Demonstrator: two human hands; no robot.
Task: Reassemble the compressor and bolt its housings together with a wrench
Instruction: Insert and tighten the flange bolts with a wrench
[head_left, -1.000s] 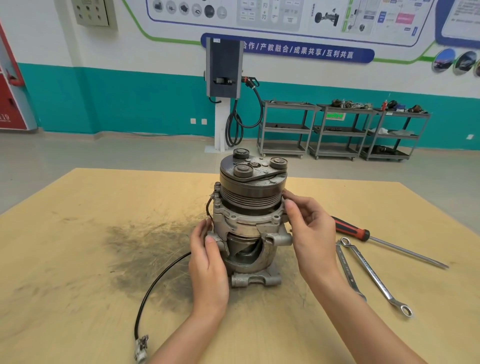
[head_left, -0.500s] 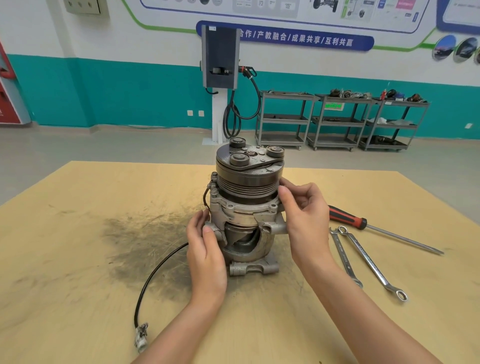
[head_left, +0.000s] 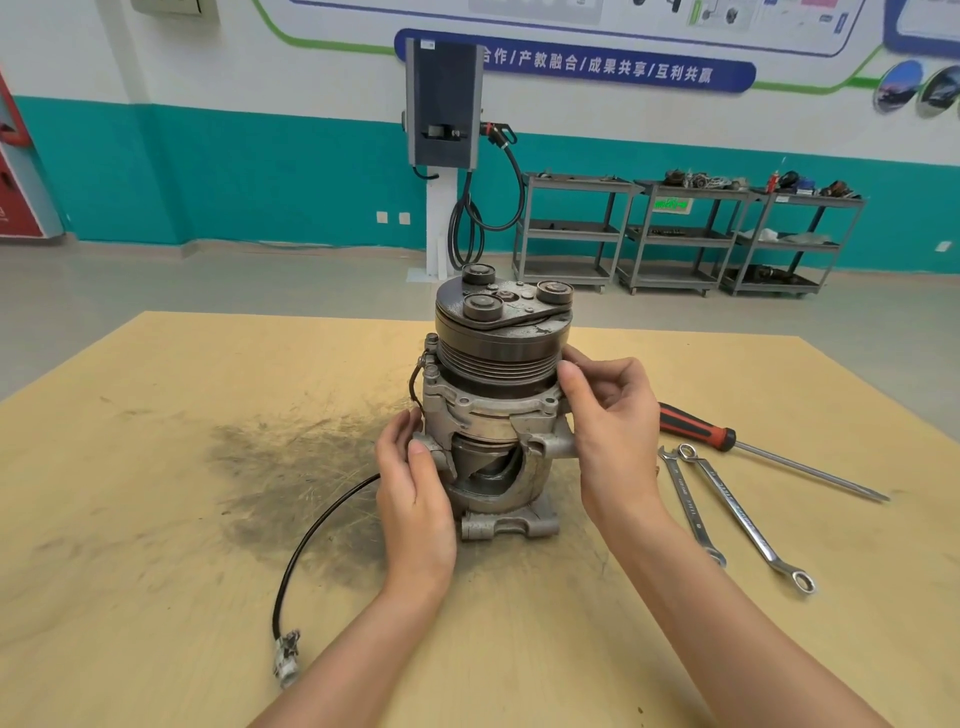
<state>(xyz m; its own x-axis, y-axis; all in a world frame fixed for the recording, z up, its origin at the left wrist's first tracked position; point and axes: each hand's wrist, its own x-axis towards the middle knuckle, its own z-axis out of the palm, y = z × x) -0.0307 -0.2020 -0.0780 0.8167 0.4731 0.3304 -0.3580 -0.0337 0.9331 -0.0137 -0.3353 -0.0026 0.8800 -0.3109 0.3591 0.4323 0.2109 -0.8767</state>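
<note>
The compressor (head_left: 496, 415) stands upright in the middle of the table, dark grooved pulley and clutch plate on top, grey aluminium housings below. A cut-away in the lower housing shows the inside. My left hand (head_left: 415, 493) holds the lower housing on its left side, thumb on a lug. At the right side my right hand (head_left: 613, 415) grips the upper housing flange, fingers curled round its edge under the pulley. Two combination wrenches (head_left: 727, 499) lie on the table to the right of my right wrist.
A red-and-black screwdriver (head_left: 727, 441) lies beyond the wrenches. The compressor's black cable with a connector (head_left: 288, 654) trails over the wooden table (head_left: 130, 519) at the front left, across a dark greasy smear. Shelving carts and a wall charger stand far behind.
Only the camera has shifted a little, so the scene sits slightly lower and closer. Both hands stay on the compressor's sides in the same grip.
</note>
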